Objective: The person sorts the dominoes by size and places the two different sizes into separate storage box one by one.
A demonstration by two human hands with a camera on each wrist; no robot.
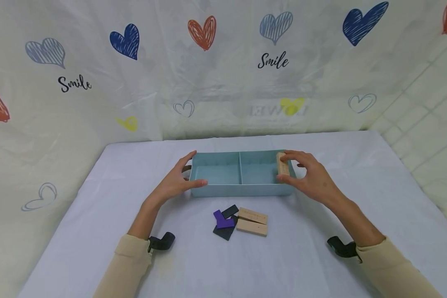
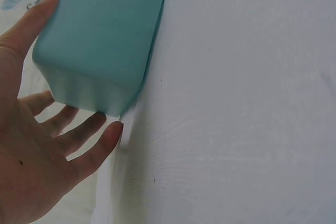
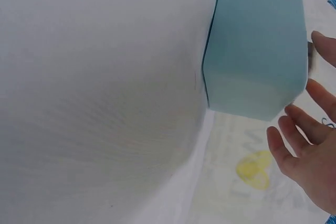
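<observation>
Pinching wooden block (image 1: 282, 165), right hand (image 1: 313, 179); left hand (image 1: 175, 182) steadies tray (image 1: 223, 191)

Teal tray (image 1: 216, 191): two compartments, flat on the cloth, both apparently bare. Wooden block (image 1: 282, 167): pale, oblong, held on edge at the tray's right end, over the right compartment's wall.
</observation>
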